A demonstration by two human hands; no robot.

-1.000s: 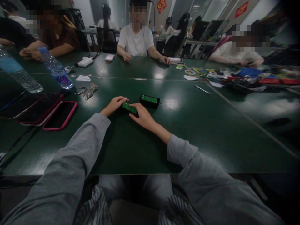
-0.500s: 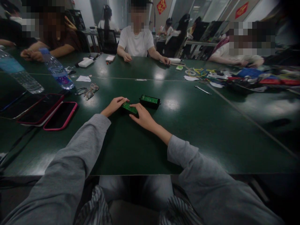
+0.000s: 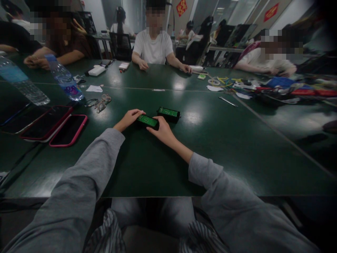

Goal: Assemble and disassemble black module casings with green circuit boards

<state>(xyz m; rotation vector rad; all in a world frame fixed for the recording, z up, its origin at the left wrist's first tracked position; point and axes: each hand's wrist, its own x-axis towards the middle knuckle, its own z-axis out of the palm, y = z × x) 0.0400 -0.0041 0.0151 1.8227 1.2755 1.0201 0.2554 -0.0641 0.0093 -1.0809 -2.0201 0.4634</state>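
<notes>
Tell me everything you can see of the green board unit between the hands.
The green board unit is a small flat rectangle: green circuit-board top with pale markings, set in what looks like a black casing. It lies flat on the dark green table, angled slightly. The left hand touches its left end, the right hand its near-right end.

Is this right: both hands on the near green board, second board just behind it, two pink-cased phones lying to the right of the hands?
Not quite. The head view shows the pink-cased phones to the left of the hands, not the right. Left hand and right hand hold the near green board; the second board lies just behind.
</notes>
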